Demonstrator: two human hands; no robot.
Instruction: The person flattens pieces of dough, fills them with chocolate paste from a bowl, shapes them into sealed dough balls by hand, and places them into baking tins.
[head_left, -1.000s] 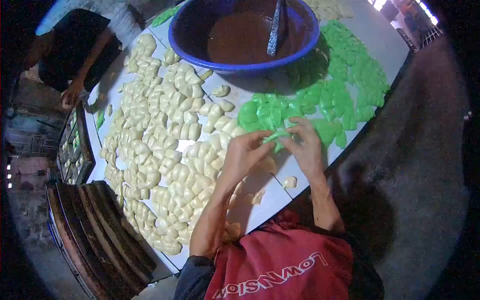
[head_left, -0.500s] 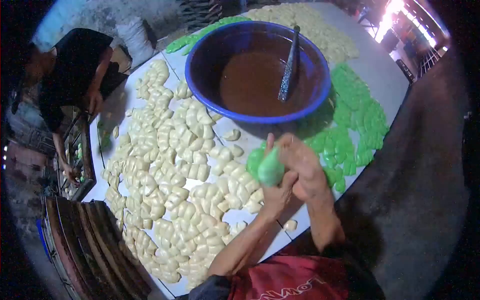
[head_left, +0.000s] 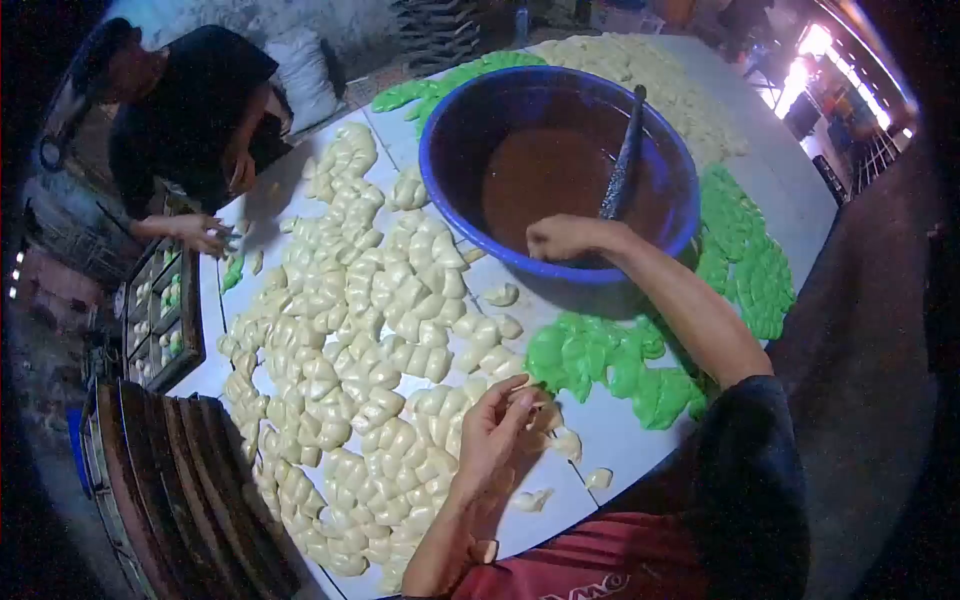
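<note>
My right hand [head_left: 568, 238] is over the near rim of the blue bowl [head_left: 450, 205], its fingers curled together above the brown contents [head_left: 540, 180]; what they hold, if anything, is hidden. A speckled utensil [head_left: 625, 160] leans inside the bowl. At the table's near part, my left hand [head_left: 500, 425] has its thumb and fingers closed together beside cream dough pieces [head_left: 400, 430]; I cannot make out what is in it. Just right of its fingertips lie green dough pieces [head_left: 600, 360], glossy and touching one another.
At the back left a person in dark clothes [head_left: 200, 110] reaches toward a divided tray [head_left: 190, 300] holding green and pale pieces. Stacked dark trays [head_left: 170, 480] stand at the near left. More green pieces [head_left: 740, 250] lie right of the bowl.
My hands were together at a green piece; now they are apart. The right one has moved up to the bowl, the left one down and left. The view has shifted, showing more of the other person.
</note>
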